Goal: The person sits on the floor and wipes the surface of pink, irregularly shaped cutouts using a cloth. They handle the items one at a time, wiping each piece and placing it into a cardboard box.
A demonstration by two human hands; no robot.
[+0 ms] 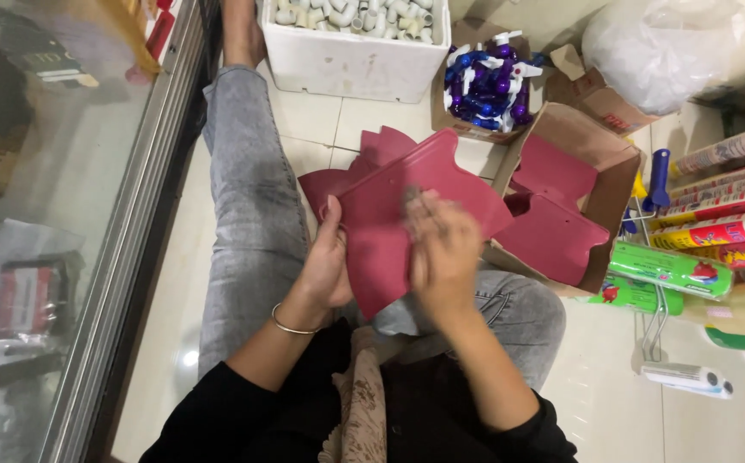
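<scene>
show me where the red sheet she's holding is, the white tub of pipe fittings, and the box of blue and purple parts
red sheet [381, 223]: head view, flat middle of the sheet.
white tub [351, 62]: head view, front wall.
box of blue and purple parts [485, 86]: head view, pile of parts inside.

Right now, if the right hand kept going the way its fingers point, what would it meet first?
The right hand points up and away, its fingers already on the dark red sheet that the left hand holds. Past that sheet's edge, probably the small box of blue and purple parts, though depth is unclear.
</scene>
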